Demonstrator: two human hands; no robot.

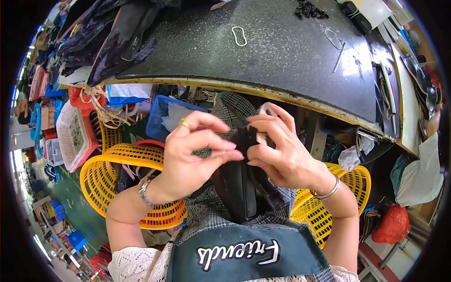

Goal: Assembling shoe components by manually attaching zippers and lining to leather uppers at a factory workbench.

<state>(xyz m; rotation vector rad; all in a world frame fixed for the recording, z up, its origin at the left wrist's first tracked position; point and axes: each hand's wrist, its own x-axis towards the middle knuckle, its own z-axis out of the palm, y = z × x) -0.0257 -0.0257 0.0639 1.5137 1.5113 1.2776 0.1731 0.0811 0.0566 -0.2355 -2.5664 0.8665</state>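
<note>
A small black piece (244, 137) sat at the centre of the view, pinched from both sides just above the person's lap. It looked like the top end of a dark leather part (242, 188) that hung down from the fingers toward six o'clock, over a checked apron (206, 207). The left hand (190, 150), at nine o'clock of the piece, was closed on it with thumb and fingertips; a ring showed on one finger and a watch on the wrist. The right hand (282, 152), at three o'clock, gripped the same piece, its fingers curled around the far edge, a bangle on the wrist.

Judging from this, the work on that piece was in hand and not finished: both hands were closed on it, and it had not been set down anywhere. What exactly the fingers did to it was too small to tell.

At eight o'clock stood a yellow basket (101, 176), and a second yellow basket (347, 181) lay at four o'clock. At twelve o'clock a dark worktable (282, 47) curved across, carrying a white loop (239, 35). At ten o'clock a blue crate (157, 120) sat under its edge.
</note>
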